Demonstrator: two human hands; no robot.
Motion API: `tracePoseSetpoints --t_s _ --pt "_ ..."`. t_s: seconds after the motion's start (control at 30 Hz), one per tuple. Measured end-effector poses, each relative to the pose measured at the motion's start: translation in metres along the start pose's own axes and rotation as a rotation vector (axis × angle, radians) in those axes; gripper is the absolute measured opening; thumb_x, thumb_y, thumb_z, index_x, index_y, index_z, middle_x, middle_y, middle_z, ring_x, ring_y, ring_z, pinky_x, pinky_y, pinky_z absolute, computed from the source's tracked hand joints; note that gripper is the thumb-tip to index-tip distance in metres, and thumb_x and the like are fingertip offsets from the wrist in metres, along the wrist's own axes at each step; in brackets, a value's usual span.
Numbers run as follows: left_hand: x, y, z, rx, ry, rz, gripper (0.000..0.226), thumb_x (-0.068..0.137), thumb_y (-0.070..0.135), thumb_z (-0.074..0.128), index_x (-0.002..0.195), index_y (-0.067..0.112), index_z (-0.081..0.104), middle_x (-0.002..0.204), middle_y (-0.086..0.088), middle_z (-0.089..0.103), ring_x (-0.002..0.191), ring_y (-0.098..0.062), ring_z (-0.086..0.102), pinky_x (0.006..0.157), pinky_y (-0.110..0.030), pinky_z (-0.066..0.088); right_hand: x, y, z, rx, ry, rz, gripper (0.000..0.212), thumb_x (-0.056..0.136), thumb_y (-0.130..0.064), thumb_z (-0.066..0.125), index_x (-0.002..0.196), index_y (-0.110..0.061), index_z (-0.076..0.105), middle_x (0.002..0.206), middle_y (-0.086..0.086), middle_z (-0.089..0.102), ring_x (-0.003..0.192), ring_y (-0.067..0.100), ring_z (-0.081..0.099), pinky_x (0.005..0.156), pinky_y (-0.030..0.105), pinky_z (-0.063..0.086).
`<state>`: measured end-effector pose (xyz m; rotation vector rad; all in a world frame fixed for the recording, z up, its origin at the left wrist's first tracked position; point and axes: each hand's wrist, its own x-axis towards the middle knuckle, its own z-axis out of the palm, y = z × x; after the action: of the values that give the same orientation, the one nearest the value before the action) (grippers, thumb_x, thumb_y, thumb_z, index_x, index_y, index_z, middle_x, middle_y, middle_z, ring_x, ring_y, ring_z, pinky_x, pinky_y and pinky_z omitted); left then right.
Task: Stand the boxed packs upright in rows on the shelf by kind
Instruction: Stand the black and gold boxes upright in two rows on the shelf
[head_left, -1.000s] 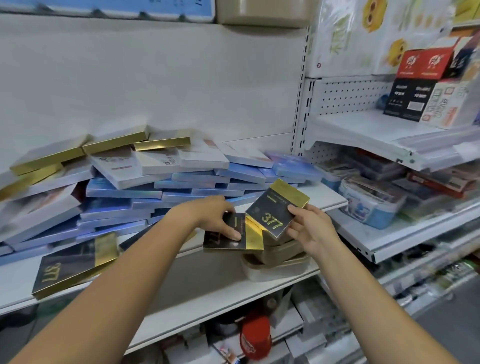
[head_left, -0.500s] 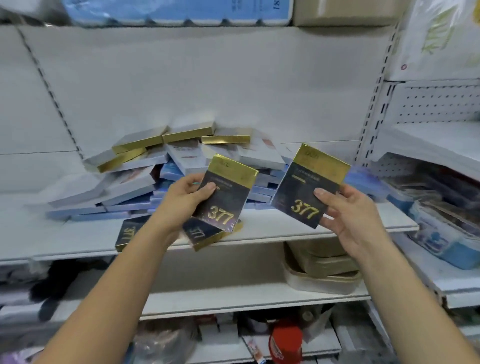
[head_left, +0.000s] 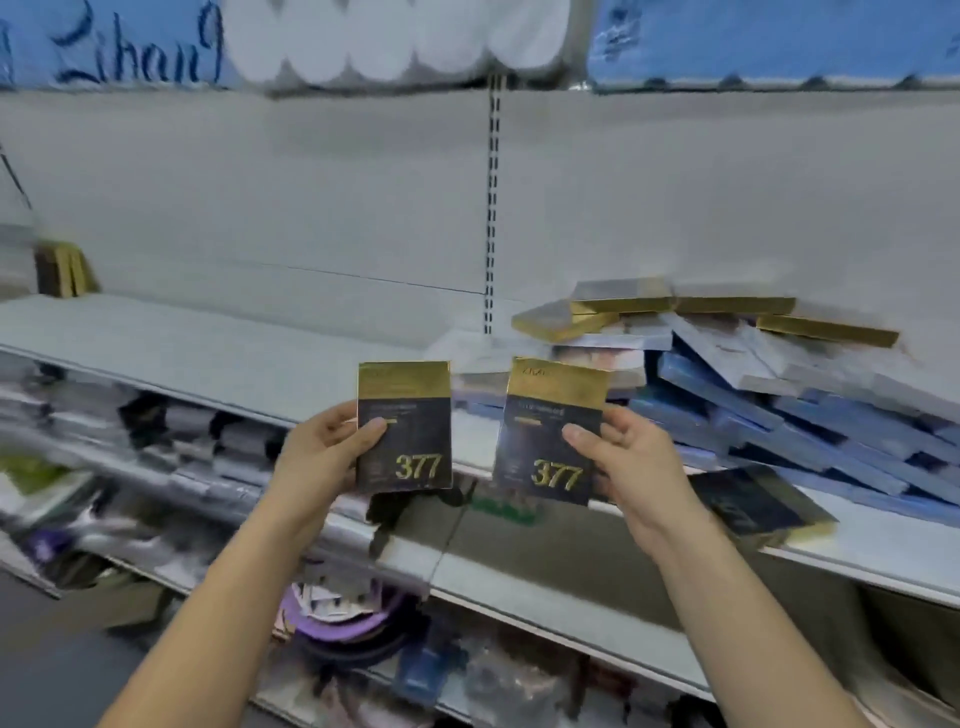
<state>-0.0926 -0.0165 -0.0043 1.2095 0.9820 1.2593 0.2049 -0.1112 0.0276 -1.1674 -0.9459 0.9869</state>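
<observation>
Holds one black-and-gold first pack (head_left: 405, 415) upright in the left hand (head_left: 322, 457), thumb pressed on the front face, fingers curled behind the left edge. Holds a matching second pack (head_left: 550, 415) in the right hand (head_left: 628, 462), thumb on the front, fingers round the right edge, tilted slightly. Reads "377" in gold numerals low on each dark face, under a gold band at the top. Cannot make out the finer lines of print or the small mark on the second pack's band. Has both packs in the air before the front lip of the shelf (head_left: 208, 343), side by side, near each other but apart.

Flat on the shelf just right of the right hand, close to the front lip: a third dark flat pack (head_left: 763, 506) with a gold end. Behind it, against the back panel: a slumped pile (head_left: 753, 374) of flat boxes, blue ones low, pale ones with gold edges on top, print too blurred to read. Far left, against the panel: a few gold-edged standing packs (head_left: 65, 270).

Between those and the pile: a long bare stretch of shelf, open from lip to panel, with only the slotted rail (head_left: 491, 208) on the panel behind.

Overhead: blue wrap (head_left: 130, 47) with dark script that looks like "Zihan", and white rolls (head_left: 395, 41) beside it. Below: lower shelf (head_left: 545, 577), goods there blurred.
</observation>
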Motion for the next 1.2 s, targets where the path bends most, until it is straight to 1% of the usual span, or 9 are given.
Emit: tracePoseSetpoints --t_s 0.17,0.3,0.4,0.53,0.73,0.87,1.0,1.1,1.2 --pt "0.010 0.006 -0.128 -0.005 0.153 -0.005 0.012 0.096 0.009 0.068 0.103 0.016 0.075 0.092 -0.003 0.081 0.074 -0.012 0.077 0.056 -0.023 0.059 0.025 0.028 0.136 -0.035 -0.127 0.027 0.024 0.087 -0.006 0.076 0.103 -0.023 0.075 0.096 -0.002 0.081 0.080 0.016 0.077 0.062 0.032 0.059" --pt "0.018 0.019 -0.203 -0.031 0.220 -0.014 0.016 0.096 0.011 0.069 0.108 0.019 0.074 0.098 -0.006 0.081 0.083 -0.020 0.079 0.061 -0.030 0.062 0.041 0.044 0.219 -0.023 -0.218 0.044 0.024 0.089 -0.006 0.074 0.104 -0.025 0.077 0.102 0.002 0.080 0.088 0.021 0.078 0.082 0.049 0.060" --pt "0.028 0.020 -0.249 -0.048 0.291 0.007 0.019 0.096 0.010 0.069 0.097 0.026 0.078 0.095 -0.004 0.082 0.081 -0.017 0.079 0.058 -0.029 0.061 0.059 0.057 0.273 -0.054 -0.271 0.058 0.023 0.089 -0.008 0.075 0.105 -0.026 0.077 0.103 0.001 0.080 0.090 0.023 0.077 0.085 0.055 0.060" --pt "0.048 0.016 -0.303 -0.067 0.377 -0.011 0.018 0.097 0.009 0.067 0.111 0.018 0.072 0.098 -0.005 0.081 0.083 -0.018 0.079 0.060 -0.029 0.062 0.091 0.074 0.340 -0.059 -0.341 0.057 0.024 0.089 -0.006 0.073 0.105 -0.023 0.076 0.100 0.001 0.081 0.086 0.020 0.078 0.078 0.044 0.064" --pt "0.091 0.026 -0.377 -0.019 0.509 -0.017 0.018 0.098 0.010 0.065 0.115 0.014 0.070 0.102 -0.010 0.081 0.085 -0.022 0.079 0.066 -0.036 0.065 0.157 0.102 0.437 -0.021 -0.441 0.087 0.027 0.089 -0.008 0.073 0.111 -0.022 0.075 0.101 0.000 0.080 0.094 0.023 0.077 0.080 0.044 0.060" --pt "0.124 0.037 -0.427 0.031 0.576 -0.031 0.025 0.097 0.014 0.069 0.121 0.015 0.069 0.113 -0.012 0.078 0.103 -0.033 0.075 0.090 -0.052 0.059 0.200 0.115 0.501 0.023 -0.507 0.118 0.027 0.089 -0.006 0.073 0.112 -0.020 0.074 0.099 -0.001 0.081 0.088 0.021 0.078 0.071 0.039 0.062" --pt "0.146 0.037 -0.474 0.043 0.625 -0.019 0.020 0.098 0.011 0.066 0.116 0.016 0.072 0.107 -0.009 0.080 0.096 -0.029 0.078 0.073 -0.041 0.065 0.227 0.132 0.562 0.045 -0.561 0.146 0.026 0.089 -0.005 0.073 0.112 -0.018 0.074 0.099 0.000 0.081 0.084 0.018 0.079 0.068 0.037 0.064" --pt "0.168 0.031 -0.519 0.058 0.628 -0.025 0.021 0.098 0.010 0.065 0.117 0.018 0.071 0.109 -0.010 0.079 0.096 -0.031 0.077 0.078 -0.049 0.064 0.246 0.150 0.614 0.034 -0.596 0.174 0.025 0.090 -0.005 0.072 0.111 -0.017 0.074 0.099 0.003 0.081 0.083 0.020 0.079 0.058 0.032 0.061" --pt "0.192 0.026 -0.568 0.033 0.644 -0.018 0.024 0.097 0.009 0.066 0.120 0.018 0.070 0.110 -0.009 0.079 0.097 -0.030 0.077 0.073 -0.043 0.065 0.266 0.165 0.667 0.030 -0.611 0.190 0.024 0.090 -0.004 0.072 0.111 -0.016 0.075 0.101 0.005 0.080 0.084 0.022 0.079 0.060 0.033 0.060"
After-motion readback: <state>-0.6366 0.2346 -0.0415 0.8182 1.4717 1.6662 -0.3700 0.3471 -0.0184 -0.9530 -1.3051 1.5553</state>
